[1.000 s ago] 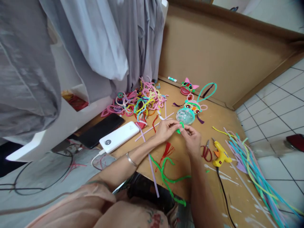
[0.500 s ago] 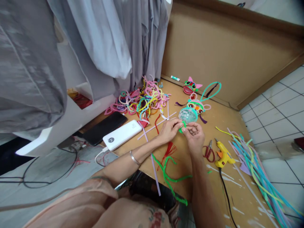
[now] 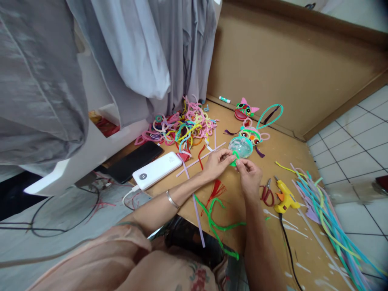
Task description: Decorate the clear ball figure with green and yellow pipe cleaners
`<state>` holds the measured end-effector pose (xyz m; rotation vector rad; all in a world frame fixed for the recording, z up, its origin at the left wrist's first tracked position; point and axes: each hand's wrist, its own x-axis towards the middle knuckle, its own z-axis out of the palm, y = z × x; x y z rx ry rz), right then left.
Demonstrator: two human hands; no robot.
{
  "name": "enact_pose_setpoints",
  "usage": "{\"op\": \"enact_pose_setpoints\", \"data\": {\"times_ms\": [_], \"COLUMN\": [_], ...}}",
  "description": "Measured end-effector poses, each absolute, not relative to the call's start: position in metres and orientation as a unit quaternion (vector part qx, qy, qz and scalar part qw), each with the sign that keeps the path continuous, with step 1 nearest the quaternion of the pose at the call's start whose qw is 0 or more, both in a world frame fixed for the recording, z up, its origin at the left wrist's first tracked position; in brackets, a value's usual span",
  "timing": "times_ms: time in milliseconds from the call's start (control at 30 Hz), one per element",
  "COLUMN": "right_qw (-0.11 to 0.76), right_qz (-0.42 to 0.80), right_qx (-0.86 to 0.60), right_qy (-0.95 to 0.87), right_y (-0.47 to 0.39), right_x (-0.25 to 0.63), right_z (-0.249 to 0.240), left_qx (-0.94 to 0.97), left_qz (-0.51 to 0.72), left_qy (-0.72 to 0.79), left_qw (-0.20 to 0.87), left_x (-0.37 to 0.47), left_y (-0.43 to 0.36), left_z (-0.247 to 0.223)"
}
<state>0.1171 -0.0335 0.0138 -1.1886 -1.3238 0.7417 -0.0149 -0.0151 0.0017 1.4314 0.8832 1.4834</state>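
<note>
Between my two hands is a short green pipe cleaner (image 3: 234, 158), bent into a small curled shape. My left hand (image 3: 218, 161) pinches it from the left, thumb and fingers together. From the right, my right hand (image 3: 249, 171) grips it with thumb and forefinger. Just beyond the fingertips lies a clear, rounded plastic piece with a turquoise rim (image 3: 240, 147). Longer green pipe cleaners (image 3: 212, 220) lie loose below my wrists, near the table edge, beside a red tassel (image 3: 217, 189).
A yellow glue gun (image 3: 285, 197) and red-handled scissors (image 3: 267, 195) lie right of my hand. Pipe cleaners (image 3: 329, 226) are bundled at far right, with a tangled heap (image 3: 194, 123) at back left. A white power bank (image 3: 157, 170), dark phone (image 3: 136, 161) and decorated animal faces (image 3: 250, 134) surround the work.
The fingers of my right hand have closed in more around the green pipe cleaner, and the piece has turned slightly. Both hands stay in nearly the same place.
</note>
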Motion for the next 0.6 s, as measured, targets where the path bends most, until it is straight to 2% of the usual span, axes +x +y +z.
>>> {"op": "enact_pose_setpoints", "data": {"times_ms": [200,467,600], "right_qw": [0.553,0.543,0.546], "right_qz": [0.279,0.298,0.243], "right_qx": [-0.493,-0.489,-0.483], "right_qy": [-0.611,-0.615,-0.640], "right_y": [-0.0338,-0.0353,-0.0362], "right_x": [0.1187,0.1124,0.1153], "right_z": [0.0113,0.0120,0.0150], "left_qx": [0.647,0.589,0.600], "left_qz": [0.564,0.589,0.582], "left_qy": [0.365,0.385,0.361], "left_qw": [0.361,0.398,0.413], "left_x": [-0.0198,-0.0174,-0.0167], "left_y": [-0.0176,-0.0147,-0.0183], "left_z": [0.0053,0.0013,0.0020]}}
